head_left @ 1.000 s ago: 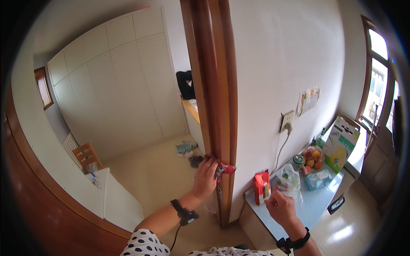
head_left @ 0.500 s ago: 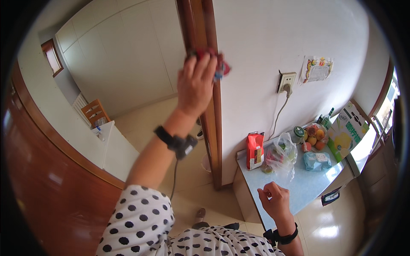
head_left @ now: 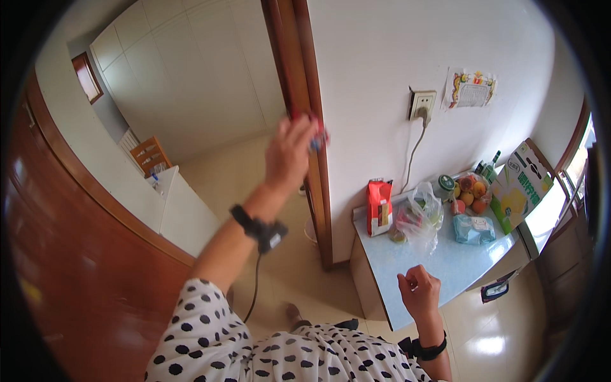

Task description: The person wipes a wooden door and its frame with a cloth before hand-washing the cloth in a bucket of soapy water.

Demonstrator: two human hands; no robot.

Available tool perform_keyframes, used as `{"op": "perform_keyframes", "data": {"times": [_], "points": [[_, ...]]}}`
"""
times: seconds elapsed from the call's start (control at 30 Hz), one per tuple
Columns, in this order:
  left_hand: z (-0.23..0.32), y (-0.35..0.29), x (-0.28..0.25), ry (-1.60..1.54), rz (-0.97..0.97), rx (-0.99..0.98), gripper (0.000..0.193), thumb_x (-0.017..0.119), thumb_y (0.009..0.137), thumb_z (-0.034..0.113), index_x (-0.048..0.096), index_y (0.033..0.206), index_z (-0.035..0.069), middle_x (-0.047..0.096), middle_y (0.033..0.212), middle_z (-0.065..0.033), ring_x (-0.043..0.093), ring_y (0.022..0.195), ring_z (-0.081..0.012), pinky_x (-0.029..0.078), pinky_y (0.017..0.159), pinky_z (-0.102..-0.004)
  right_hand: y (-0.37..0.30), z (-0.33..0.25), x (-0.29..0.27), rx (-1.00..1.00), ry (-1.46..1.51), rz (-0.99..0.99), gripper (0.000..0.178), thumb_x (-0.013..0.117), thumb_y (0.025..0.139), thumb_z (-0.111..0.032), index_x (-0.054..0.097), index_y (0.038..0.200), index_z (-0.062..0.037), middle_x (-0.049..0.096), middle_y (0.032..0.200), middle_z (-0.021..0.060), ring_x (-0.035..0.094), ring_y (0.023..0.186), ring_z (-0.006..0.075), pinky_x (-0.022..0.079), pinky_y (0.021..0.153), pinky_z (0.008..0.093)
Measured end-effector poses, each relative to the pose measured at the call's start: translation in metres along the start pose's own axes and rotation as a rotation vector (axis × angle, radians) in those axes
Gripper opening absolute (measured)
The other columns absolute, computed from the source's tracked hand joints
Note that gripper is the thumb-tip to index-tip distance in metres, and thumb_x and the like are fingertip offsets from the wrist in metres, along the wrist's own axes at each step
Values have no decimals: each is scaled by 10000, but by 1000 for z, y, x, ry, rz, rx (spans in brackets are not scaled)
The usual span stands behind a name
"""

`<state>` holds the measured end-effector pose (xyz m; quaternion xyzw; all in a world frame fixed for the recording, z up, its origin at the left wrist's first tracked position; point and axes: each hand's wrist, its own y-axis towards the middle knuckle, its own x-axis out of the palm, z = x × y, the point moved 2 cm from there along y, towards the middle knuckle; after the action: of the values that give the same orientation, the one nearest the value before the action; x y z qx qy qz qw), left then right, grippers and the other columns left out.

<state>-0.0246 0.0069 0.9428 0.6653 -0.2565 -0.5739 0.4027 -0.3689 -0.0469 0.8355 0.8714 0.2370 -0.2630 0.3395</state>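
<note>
My left hand is raised at the brown wooden door frame, fingers wrapped over a crumpled red and blue cloth. The cloth lies against the frame's edge, and much of it is hidden under the fingers. My right hand hovers over the near part of the light blue countertop, fingers curled in loosely. No object shows in it. A clear plastic bag with items inside is the closest thing beyond it.
On the counter stand a red packet, a green-lidded jar, bagged fruit, a pale blue pack and a green-white box. A plugged cord hangs from the wall socket. A reddish-brown door is at left.
My left hand has slid down along the door frame with the cloth. My right hand has shifted slightly right and up in the picture, still curled. The view has tilted a little.
</note>
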Motion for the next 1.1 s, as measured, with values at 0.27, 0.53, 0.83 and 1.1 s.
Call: {"op": "perform_keyframes", "data": {"times": [0.27, 0.53, 0.83, 1.1], "points": [[-4, -24, 53, 211, 158, 121, 449, 582, 728, 69, 523, 1173, 76, 490, 1205, -57, 449, 1087, -303, 439, 805, -410, -4, 5, 16, -15, 72, -27, 234, 705, 713, -49, 475, 672, -65, 535, 539, 65, 542, 446, 187, 422, 439, 265], [12, -269, 170, -732, -178, -1042, 137, 501, 767, 130, 567, 695, 35, 570, 761, -116, 542, 798, -277, 450, 685, -366, -10, 16, 21, -49, -79, -129, 221, 683, 708, -32, 468, 661, -46, 484, 513, 96, 489, 447, 243, 382, 440, 309], [-65, -319, 20, -247, -836, -740, 205, 559, 714, 29, 641, 896, 76, 623, 857, -123, 607, 748, -303, 473, 653, -401, -6, 26, 28, -106, -52, -259, 210, 634, 808, -186, 500, 711, -57, 528, 595, 168, 530, 533, 355, 435, 497, 414], [-148, -349, -170, 54, -264, -939, 122, 512, 795, 49, 632, 777, 61, 559, 693, -104, 571, 537, -195, 439, 390, -338, 8, 20, 61, -111, 20, -289, 208, 640, 791, -202, 515, 709, -57, 549, 589, 157, 546, 540, 336, 433, 507, 435]]}}
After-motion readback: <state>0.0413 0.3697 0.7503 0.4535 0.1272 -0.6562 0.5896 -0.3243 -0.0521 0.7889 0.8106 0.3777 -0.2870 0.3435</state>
